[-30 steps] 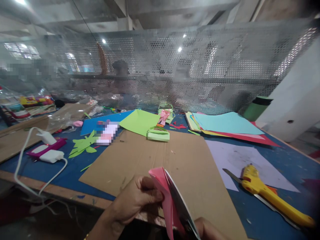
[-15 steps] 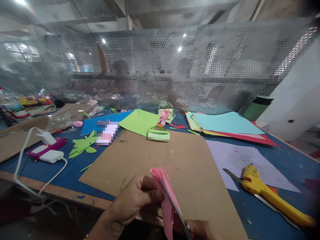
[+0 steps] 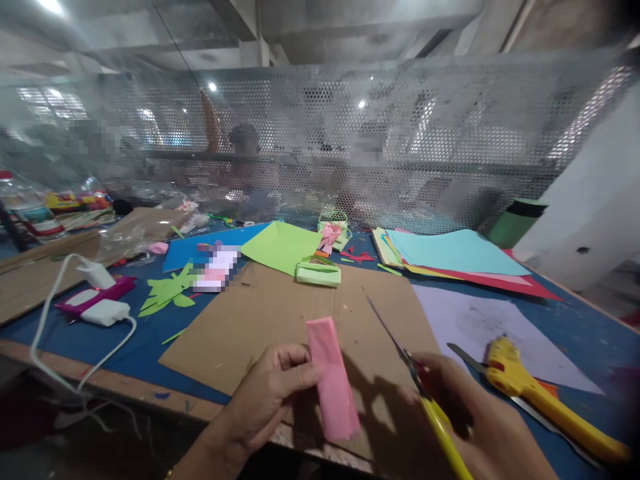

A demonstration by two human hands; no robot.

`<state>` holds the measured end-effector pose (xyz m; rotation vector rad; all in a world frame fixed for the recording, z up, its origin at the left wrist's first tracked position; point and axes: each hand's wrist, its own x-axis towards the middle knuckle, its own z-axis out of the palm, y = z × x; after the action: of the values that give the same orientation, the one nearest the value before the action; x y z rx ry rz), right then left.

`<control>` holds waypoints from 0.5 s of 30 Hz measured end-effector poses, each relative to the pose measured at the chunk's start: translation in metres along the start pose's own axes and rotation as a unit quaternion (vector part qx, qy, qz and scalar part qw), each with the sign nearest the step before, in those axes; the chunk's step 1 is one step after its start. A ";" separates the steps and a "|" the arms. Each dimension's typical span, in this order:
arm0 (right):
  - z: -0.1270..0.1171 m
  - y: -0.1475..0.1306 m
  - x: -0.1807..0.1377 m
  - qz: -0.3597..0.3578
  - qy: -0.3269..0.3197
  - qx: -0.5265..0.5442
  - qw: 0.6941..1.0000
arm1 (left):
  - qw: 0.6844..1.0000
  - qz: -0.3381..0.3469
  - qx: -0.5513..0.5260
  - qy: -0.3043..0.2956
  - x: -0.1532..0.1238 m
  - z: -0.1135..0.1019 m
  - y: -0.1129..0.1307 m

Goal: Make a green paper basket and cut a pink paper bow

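Note:
My left hand (image 3: 273, 393) pinches a folded strip of pink paper (image 3: 334, 393) by its left edge, above the front of a brown cardboard sheet (image 3: 380, 320). My right hand (image 3: 480, 413) is closed around the yellow handle of a pair of scissors (image 3: 417, 370). Their blades point up and left over the cardboard, apart from the paper and looking nearly together. At the cardboard's far edge sits a small light green folded paper piece (image 3: 319, 274).
On the right, a yellow glue gun (image 3: 540, 393) and a knife blade lie by a lilac sheet (image 3: 540, 333). Coloured paper (image 3: 460, 250) is stacked behind. To the left are green cut-outs (image 3: 167, 293) and a purple power strip (image 3: 95, 300) with white cables.
The scissors have come away from the pink paper and swung right and up with my right hand. The pink strip now hangs free in my left hand, looking shorter at the bottom.

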<state>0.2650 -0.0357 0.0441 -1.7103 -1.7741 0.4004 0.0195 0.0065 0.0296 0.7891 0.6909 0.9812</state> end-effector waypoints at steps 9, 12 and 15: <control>-0.005 0.012 0.078 -0.060 -0.089 -0.256 0.961 | 0.991 0.001 0.132 -0.023 0.034 0.003 0.038; -0.004 0.018 0.089 -0.083 -0.078 -0.293 0.949 | 0.982 0.034 0.182 -0.034 0.050 0.008 0.051; -0.007 0.023 0.094 -0.097 -0.073 -0.313 0.942 | 0.977 0.048 0.202 -0.053 0.065 0.010 0.055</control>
<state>0.2914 0.0568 0.0572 -1.9210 -2.3239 -0.1539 0.0279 0.0810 0.0709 1.2323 0.7765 0.8874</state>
